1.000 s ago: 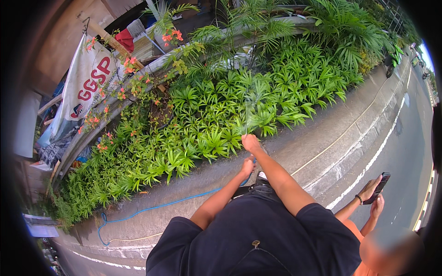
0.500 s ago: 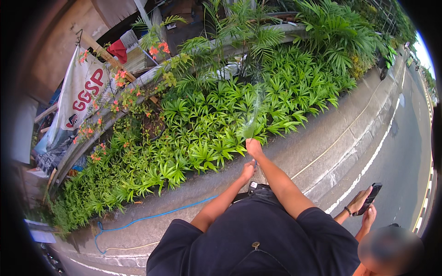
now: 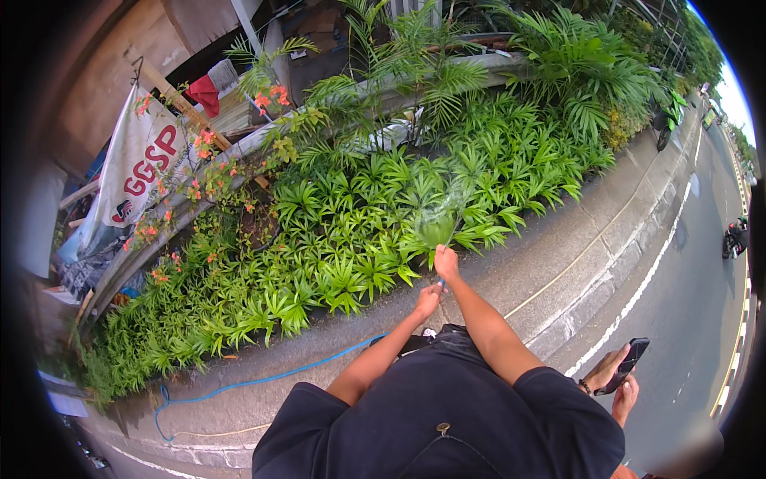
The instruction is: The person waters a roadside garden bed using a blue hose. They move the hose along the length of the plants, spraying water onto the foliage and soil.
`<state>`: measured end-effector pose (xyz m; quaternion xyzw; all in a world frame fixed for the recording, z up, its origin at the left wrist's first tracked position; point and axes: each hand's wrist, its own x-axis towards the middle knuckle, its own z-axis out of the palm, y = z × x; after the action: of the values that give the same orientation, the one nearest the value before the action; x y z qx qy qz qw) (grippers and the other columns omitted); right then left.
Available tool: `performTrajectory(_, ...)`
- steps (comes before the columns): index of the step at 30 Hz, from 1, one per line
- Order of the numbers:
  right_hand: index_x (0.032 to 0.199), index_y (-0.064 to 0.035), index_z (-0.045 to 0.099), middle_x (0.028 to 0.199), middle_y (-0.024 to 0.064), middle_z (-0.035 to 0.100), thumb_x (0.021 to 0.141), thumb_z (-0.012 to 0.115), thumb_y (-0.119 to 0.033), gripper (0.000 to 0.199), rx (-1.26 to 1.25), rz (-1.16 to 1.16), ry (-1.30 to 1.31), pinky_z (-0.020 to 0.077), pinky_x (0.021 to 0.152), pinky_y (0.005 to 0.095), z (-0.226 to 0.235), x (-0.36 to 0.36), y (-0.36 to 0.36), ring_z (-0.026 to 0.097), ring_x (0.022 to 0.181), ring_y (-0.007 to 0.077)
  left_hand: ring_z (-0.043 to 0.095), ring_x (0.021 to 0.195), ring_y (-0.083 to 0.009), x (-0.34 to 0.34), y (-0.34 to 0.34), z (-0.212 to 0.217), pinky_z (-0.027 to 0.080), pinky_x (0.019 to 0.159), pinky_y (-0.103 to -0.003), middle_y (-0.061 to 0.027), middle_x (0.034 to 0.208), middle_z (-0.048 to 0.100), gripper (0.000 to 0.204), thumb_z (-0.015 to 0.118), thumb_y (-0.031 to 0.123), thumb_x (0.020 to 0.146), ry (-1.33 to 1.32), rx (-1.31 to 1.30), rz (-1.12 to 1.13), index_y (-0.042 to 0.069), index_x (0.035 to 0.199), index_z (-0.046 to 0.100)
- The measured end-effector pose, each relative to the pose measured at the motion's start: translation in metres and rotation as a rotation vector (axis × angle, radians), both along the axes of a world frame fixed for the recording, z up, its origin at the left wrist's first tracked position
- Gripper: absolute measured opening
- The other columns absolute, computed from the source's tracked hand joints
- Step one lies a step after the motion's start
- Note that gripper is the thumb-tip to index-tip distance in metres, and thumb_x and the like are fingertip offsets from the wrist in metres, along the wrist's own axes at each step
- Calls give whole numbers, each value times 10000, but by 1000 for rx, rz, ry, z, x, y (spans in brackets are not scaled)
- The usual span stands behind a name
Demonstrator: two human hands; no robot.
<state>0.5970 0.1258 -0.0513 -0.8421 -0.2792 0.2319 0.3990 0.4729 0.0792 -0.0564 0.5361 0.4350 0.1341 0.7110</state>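
Observation:
Both my arms reach forward over the planting bed. My right hand (image 3: 447, 262) is closed around the end of a blue hose (image 3: 279, 374), and water (image 3: 439, 211) fans out from it over the leaves. Just behind and to the left, my left hand (image 3: 428, 299) grips the same hose; a short blue bit shows between the two hands. The rest of the hose passes behind my body and lies along the pavement at left. Low green plants (image 3: 343, 231) with long pointed leaves fill the bed ahead.
A curved concrete rail (image 3: 191, 209), orange flowers and a white banner (image 3: 132, 172) stand behind the bed. At right, a person's hands hold a phone (image 3: 624, 366) close to me. Beyond the curb runs the road, with a motorcycle (image 3: 735, 238) on it.
My hands have shifted slightly right and the spray has spread from a narrow jet into a wider fan. A motorcycle has come into view on the road; the person at right has moved lower.

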Motion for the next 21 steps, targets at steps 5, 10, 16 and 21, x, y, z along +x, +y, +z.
performTrajectory(5,822,45,617,847,304,576,865,328,-324,471,27,-42,-9,423,783,485,6,-2,12,553,862,465,400,525,-76,-5,15,-3,326,484,-239,7,607,456,430,424,429,929,-9,46,-24,54,903,634)
performTrajectory(10,810,62,605,848,310,572,866,330,-317,472,89,-107,-13,422,785,481,15,-16,28,547,861,470,459,575,-110,-21,36,24,379,556,-273,-22,604,493,416,413,372,935,32,56,-69,32,863,641)
performTrajectory(16,817,67,606,863,319,569,851,354,-312,457,61,-134,-3,421,784,485,20,-39,34,546,858,475,448,575,-120,-47,46,25,389,578,-283,-13,604,473,431,406,379,934,26,62,-104,25,852,638)
performTrajectory(21,820,74,609,865,327,570,849,362,-326,471,-4,-119,40,422,792,485,19,-65,43,548,878,474,418,508,-105,-74,55,23,353,499,-271,-16,594,477,418,402,380,935,-13,-1,-115,39,884,639)
